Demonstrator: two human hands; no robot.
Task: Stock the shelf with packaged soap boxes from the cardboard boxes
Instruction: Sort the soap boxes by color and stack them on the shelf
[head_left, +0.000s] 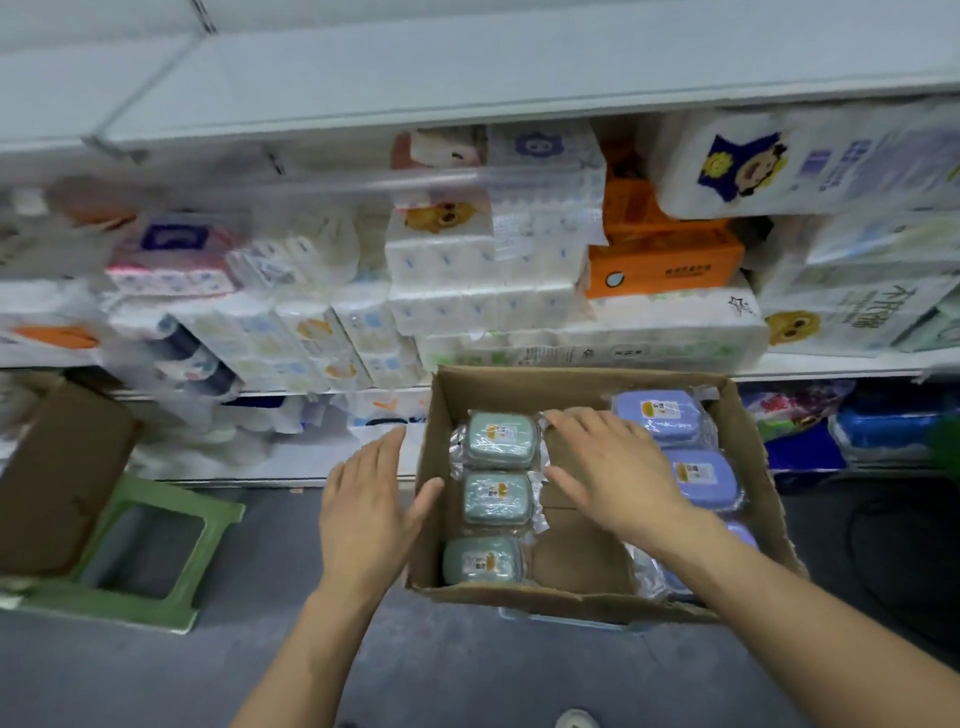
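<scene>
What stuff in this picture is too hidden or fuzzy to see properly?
Head view only:
- Purple soap boxes: the right hand and its arm cover part of the row, so no count.
- Labels on the green soap boxes: too small to read.
- Left shelf packs: blurred.
- Brown box: cut off by the left edge.

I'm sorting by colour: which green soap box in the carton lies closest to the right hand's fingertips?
The farthest green soap box, top of the green column: the right hand reaches beside its upper right corner. The other two sit nearer the camera.
</scene>
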